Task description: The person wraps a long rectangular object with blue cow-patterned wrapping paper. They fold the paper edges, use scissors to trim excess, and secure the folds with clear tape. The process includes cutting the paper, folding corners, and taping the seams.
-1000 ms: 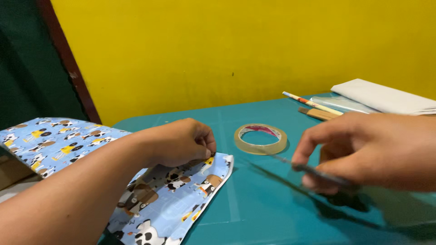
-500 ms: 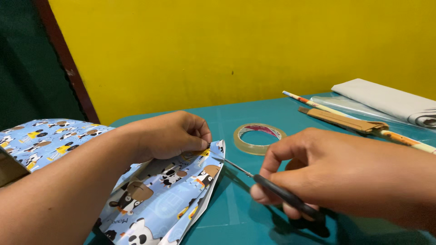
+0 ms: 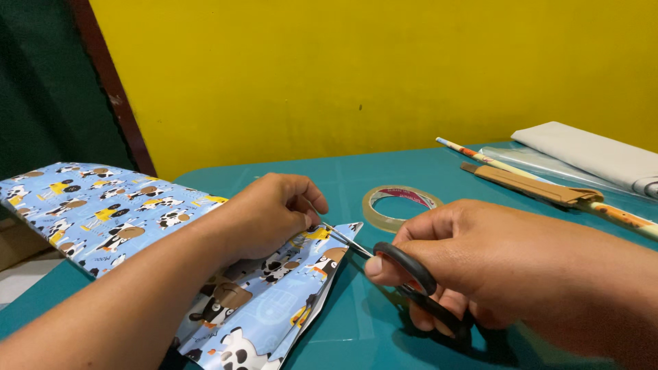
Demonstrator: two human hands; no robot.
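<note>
Right hand (image 3: pixel 480 264) closed through black plastic loops of steel scissors (image 3: pixel 384 264), thumb in upper loop; blades slightly parted, tips at sheet edge. Left hand (image 3: pixel 274 212) pinches corner of blue animal-print wrapping paper (image 3: pixel 260 301), fingertips pressed together, likely keeping edge taut for blades. Paper near left on teal tabletop (image 3: pixel 356 329). Clear tape roll (image 3: pixel 401 205) just beyond scissors. Far right: paper-wrapped sticks (image 3: pixel 548 188), folded white sheet (image 3: pixel 596 154).

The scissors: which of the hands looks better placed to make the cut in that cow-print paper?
Probably the right hand: it holds the black-handled scissors, blades at the wrapping paper edge. The left hand pinches the paper there.
</note>
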